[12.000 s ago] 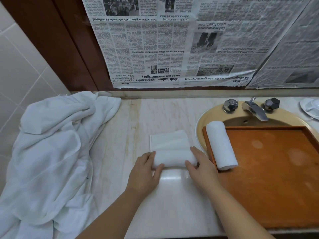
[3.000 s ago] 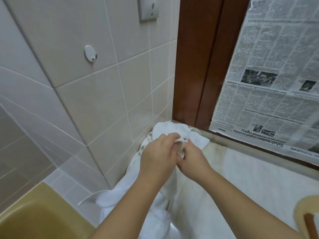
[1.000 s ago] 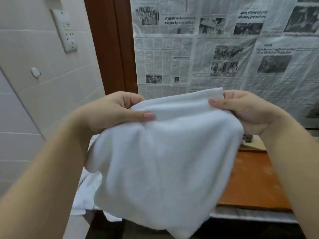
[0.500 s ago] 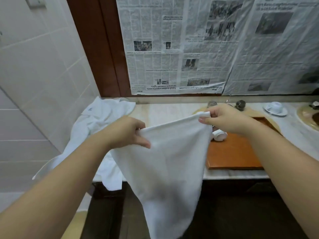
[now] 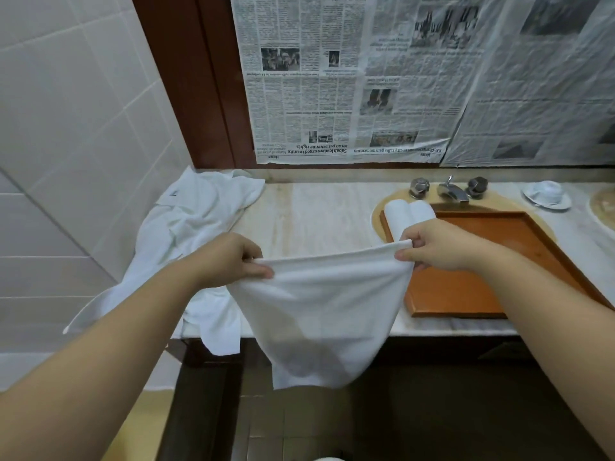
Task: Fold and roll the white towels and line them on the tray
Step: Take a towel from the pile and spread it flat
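The left hand (image 5: 229, 257) pinches one top corner of a white towel (image 5: 319, 314) between thumb and curled fingers, and the right hand (image 5: 436, 247) pinches the other corner the same way. The towel's top edge stretches between them with a slight sag, and the rest hangs down in front of the counter (image 5: 326, 214), past its front edge, touching nothing below.

Just behind the right hand, a wooden tray (image 5: 499, 234) lies across the yellowish sink (image 5: 382, 207). It holds two rolled towels (image 5: 407, 214) side by side, touching, at its left end; their near ends are hidden by the hand. The rest of the tray floor shows bare wood.

Beyond the tray stands a metal tap (image 5: 451, 191) with a knob on either side. To the right, a white cup and saucer (image 5: 545, 194) sits on the counter. At the counter's left end a pile of white cloth (image 5: 196, 221) is heaped in the corner and spills over the front edge.

Newspaper sheets (image 5: 349, 78) cover the wall behind, hung upside down; one headline reads "Sabah leaders urged to unite", another ends in "talks gain momentum". The smaller print is too fine to read
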The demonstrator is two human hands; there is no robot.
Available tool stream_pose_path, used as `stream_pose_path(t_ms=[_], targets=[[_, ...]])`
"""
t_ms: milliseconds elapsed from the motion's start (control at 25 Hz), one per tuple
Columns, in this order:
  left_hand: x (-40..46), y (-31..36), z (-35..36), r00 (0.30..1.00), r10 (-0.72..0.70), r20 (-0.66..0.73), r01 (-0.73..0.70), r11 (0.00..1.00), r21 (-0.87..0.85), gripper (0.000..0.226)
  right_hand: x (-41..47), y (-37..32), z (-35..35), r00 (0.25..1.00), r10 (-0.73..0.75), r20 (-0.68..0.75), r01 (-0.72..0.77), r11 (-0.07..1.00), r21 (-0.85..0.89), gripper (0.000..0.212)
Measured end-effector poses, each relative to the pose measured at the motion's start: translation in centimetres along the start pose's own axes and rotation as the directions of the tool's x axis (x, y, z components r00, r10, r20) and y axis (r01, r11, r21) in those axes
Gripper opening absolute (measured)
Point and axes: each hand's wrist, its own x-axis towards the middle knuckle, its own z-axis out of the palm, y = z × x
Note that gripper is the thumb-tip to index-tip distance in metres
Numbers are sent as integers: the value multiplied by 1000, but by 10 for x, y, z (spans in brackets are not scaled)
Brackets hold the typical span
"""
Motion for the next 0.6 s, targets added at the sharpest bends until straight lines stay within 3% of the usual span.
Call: stream_pose_path(t_ms=[80, 160, 320, 440, 600], targets=[[1, -11, 1, 991, -40, 128, 38, 999, 23, 57, 1, -2, 3, 995, 30, 92, -23, 997, -76, 21], [3, -21, 3, 985, -60, 161, 56, 998, 32, 41, 5, -1, 9, 990, 46, 131, -28, 991, -132, 18], [14, -32, 8, 999, -24, -30, 24, 1000, -5, 14, 22, 9, 23, 996, 74, -50, -81, 985, -155, 27], [33, -40, 10, 989, -34, -143, 26, 998, -55, 12, 40, 15, 28, 983, 93, -160, -114, 985, -129, 28], [82, -47, 8, 958, -150, -245, 104, 976, -192, 6, 88, 28, 19, 966, 134, -219, -165, 978, -125, 28]])
